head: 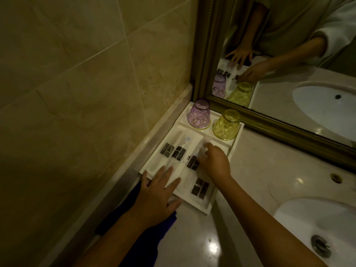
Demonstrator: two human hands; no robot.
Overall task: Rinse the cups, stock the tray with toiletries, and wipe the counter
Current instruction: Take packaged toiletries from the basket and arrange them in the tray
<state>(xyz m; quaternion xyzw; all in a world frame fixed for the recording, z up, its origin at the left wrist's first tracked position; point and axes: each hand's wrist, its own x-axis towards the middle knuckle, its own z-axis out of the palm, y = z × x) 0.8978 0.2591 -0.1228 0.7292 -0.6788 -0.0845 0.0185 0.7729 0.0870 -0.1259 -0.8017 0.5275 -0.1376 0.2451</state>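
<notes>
A white tray (236,138) sits in the counter's corner beside the wall and mirror. In its far compartment a purple cup (199,116) and a yellow cup (226,127) stand upside down. Several clear toiletry packets (174,151) with dark labels lie in the nearer compartments. My left hand (157,195) lies flat with fingers spread on the tray's near left end, touching a packet. My right hand (213,160) is curled over a packet (192,162) in the middle compartment, fingertips pinching its clear wrapper. A blue cloth (146,234) lies under my left forearm.
The marble counter (260,166) runs right to a white sink (312,220) with a metal drain (320,245). A gold-framed mirror (289,130) stands behind the tray. Tiled wall and a ledge close off the left side.
</notes>
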